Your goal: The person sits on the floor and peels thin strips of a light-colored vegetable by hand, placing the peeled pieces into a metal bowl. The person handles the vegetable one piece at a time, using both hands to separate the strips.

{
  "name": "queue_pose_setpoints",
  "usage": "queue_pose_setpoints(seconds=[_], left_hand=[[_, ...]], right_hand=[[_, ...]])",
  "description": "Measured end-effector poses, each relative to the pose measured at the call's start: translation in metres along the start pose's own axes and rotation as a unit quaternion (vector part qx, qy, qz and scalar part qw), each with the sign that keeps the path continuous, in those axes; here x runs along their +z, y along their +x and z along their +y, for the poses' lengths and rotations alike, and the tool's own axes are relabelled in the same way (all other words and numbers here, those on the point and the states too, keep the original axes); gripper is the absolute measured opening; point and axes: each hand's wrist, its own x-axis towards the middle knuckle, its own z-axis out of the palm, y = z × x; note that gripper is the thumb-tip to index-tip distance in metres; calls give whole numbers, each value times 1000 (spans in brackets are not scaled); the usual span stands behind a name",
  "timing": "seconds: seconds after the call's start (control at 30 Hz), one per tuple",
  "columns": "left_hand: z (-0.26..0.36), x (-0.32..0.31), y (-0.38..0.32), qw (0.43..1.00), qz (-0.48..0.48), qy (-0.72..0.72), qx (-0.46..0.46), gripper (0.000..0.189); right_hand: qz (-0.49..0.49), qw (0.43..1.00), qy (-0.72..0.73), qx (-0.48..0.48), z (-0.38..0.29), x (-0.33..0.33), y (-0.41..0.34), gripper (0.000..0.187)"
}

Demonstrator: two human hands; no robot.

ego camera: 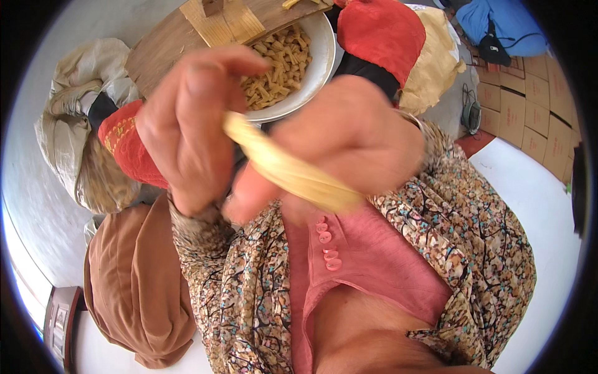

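A pale yellow strip of plant material (289,163), which looks like a folded husk or leaf, runs diagonally between my hands. My right hand (348,135) grips it, with the thumb below the strip and the fingers above. The strip's upper end meets my left hand (191,121), whose fingers are bent; blur hides whether they pinch it. Just beyond my hands is a white-rimmed basin (329,51) holding many short yellowish-brown pieces (280,65). Across the basin's far side lies a wooden board (163,56) with a lighter wooden piece (224,21) on it.
Red cloth (380,39) covers my legs. A pale plastic sack (60,135) stands left, a torn brown paper sack (430,61) right. Brown fabric (135,285) drapes something beside me. Cardboard boxes (523,107) and a blue cloth item (504,23) are at the far right.
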Motion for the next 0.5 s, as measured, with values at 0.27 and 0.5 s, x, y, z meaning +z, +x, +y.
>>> queue_pose_setpoints(seconds=[0.27, 0.5], left_hand=[[-45, 43, -17, 970, -24, -165, -174, 29], [-82, 35, -40, 912, 34, -266, -311, 21]], right_hand=[[289, 934, -211, -11, 75, -42, -1, 19], [236, 835, -495, 44, 118, -50, 2, 14]])
